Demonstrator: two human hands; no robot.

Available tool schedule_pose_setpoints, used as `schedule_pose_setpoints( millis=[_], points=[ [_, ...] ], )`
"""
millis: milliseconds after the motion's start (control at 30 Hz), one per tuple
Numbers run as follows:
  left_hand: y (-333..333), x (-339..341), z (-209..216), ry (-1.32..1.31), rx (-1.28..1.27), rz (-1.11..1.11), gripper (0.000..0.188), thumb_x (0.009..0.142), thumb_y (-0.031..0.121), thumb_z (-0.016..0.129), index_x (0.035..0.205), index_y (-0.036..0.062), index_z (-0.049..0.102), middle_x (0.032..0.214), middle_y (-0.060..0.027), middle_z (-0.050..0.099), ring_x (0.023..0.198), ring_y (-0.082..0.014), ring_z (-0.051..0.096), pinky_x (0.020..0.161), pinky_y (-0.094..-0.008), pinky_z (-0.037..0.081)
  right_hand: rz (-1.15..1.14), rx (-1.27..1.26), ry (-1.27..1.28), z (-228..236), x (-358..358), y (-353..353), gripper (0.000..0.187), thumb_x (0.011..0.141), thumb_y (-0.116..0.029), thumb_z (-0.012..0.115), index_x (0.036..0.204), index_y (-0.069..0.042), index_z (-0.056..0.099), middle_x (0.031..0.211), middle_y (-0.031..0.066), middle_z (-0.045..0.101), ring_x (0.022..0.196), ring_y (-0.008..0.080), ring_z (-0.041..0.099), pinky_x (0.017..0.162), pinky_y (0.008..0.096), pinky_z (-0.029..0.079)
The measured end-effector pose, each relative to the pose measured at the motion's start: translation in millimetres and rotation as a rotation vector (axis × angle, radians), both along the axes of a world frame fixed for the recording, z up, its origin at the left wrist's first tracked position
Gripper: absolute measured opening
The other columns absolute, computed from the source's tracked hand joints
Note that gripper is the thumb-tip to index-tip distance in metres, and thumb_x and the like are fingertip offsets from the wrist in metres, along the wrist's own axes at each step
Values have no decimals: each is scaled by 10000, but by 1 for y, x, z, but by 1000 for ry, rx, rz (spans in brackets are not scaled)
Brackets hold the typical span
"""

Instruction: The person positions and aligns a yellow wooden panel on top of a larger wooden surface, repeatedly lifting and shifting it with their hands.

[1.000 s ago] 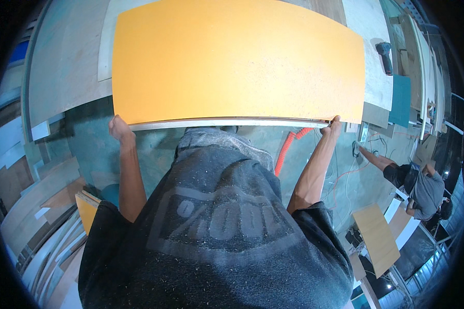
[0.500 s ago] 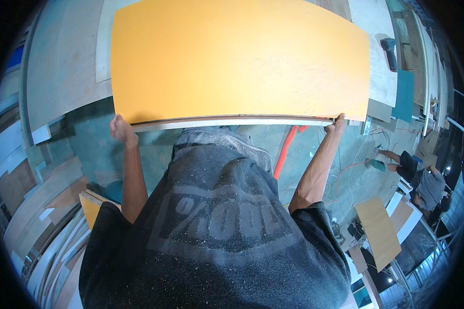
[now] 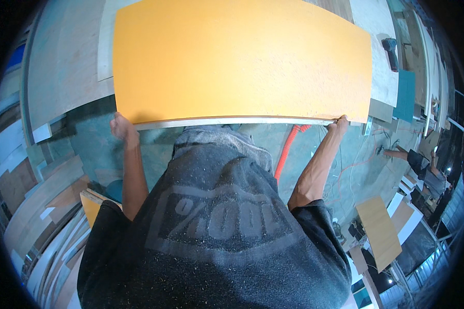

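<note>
Watching from my end: left hand (image 3: 122, 127) and right hand (image 3: 338, 125) still grip the board (image 3: 237, 62) by its near edge, in front of me. The dark gap above the pale strip (image 3: 232, 121) looks thinner, so I'd guess it's sitting closer.

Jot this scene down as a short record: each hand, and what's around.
Left hand: gripping the near left corner of the orange panel
Right hand: gripping the panel's near edge, toward its right end
Handheld tool: dark, on a pale board, right of the panel
Hose: red, coiled, left of the right hand
Other person: farther off, at right
</note>
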State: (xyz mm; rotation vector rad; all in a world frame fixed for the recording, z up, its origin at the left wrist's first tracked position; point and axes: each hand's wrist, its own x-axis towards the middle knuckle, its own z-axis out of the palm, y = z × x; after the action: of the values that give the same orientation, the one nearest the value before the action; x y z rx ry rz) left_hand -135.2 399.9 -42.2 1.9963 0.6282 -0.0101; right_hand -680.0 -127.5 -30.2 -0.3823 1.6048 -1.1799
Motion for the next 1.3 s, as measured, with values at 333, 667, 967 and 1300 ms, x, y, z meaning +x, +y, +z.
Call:
schedule_pose_setpoints(
  millis=[333,667,967,1300],
  points=[
    [46,22,-39,39,303,-153,431,921,410,653,947,-19,683,1007,-182,719,960,-335,665,872,-492,503,70,49,-27,-1,6,-4,426,1074,-239,460,1388,29,567,1345,196,663,1201,350,672,1000,624,561],
    [-158,-46,74,-607,435,-1107,572,876,227,789,1406,75,638,1413,-191,659,1326,-392,605,1126,-478,479,1225,-792,1106,95,116,197,507,924,-389,793,1330,-113,666,1459,126,608,1384,322,529,1149,585,338],
    [-252,-94,99,-139,727,-1491,744,1025,492,636,1674,292,333,1785,-46,174,1637,-356,127,1228,-722,210,1502,-951,1322,86,144,230,385,965,-362,716,1334,-270,654,1240,-28,637,1227,180,561,1150,533,228],
    [-310,-32,93,-157,748,-1487,745,1029,498,627,1677,305,314,1787,-24,163,1638,-354,129,1224,-721,236,1560,-992,1241,82,204,158,402,940,-353,733,1323,-259,651,1216,-15,654,1184,202,571,1028,512,292]
  ],
)
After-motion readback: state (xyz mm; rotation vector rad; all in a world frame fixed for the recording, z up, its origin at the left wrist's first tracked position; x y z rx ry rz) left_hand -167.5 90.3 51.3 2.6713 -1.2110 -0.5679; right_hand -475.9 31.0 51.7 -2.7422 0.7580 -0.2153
